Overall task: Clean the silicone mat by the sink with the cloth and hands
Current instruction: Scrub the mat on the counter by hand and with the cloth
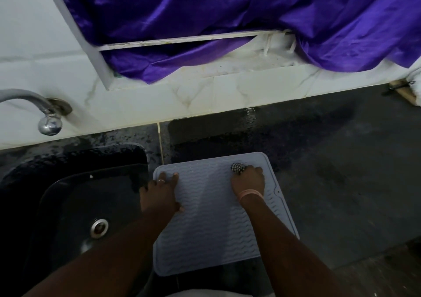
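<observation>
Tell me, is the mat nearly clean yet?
Hard to say; it looks mid-job. Done: the mat lies flat on the counter beside the sink, and the counter behind it looks wet. In hand: the left hand presses the mat's left edge while the right hand holds the cloth at its far right corner. Left: probably wiping the near part.

The silicone mat [211, 217] is pale grey-blue with a raised wavy pattern; the cloth [237, 167] is black-and-white checked; the sink [68, 196] is glossy black; the countertop [330, 160] dark speckled grey; the curtain [205, 11] shiny purple; the wall tiles [159, 100] white with grey veins; the wristband [250, 193] pink.
</observation>
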Action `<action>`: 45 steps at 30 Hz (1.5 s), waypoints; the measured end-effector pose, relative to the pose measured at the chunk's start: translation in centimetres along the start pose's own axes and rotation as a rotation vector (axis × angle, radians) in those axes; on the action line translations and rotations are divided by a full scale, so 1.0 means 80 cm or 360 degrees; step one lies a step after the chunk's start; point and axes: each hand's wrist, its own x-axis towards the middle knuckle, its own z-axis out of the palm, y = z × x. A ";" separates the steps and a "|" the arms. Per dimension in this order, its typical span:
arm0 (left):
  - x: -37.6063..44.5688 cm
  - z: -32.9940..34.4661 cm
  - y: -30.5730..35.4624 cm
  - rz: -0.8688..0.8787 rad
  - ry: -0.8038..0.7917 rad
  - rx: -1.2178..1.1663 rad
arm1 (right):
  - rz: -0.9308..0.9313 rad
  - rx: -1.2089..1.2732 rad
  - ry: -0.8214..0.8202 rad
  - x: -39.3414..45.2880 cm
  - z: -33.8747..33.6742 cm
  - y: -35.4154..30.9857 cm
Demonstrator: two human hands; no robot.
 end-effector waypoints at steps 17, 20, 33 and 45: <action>-0.013 0.008 -0.066 -0.0076 0.0225 -0.0240 | -0.0243 0.0135 -0.0075 -0.053 0.060 -0.052; -0.013 0.012 -0.067 -0.0038 0.0172 -0.0229 | -0.0090 0.0313 -0.0073 -0.072 0.070 -0.079; -0.014 0.037 -0.088 -0.0285 0.0348 -0.0509 | -0.0775 0.0144 -0.0465 -0.152 0.145 -0.148; -0.022 0.016 -0.069 -0.0274 0.0270 -0.0254 | -0.1276 -0.0304 -0.0453 -0.126 0.124 -0.112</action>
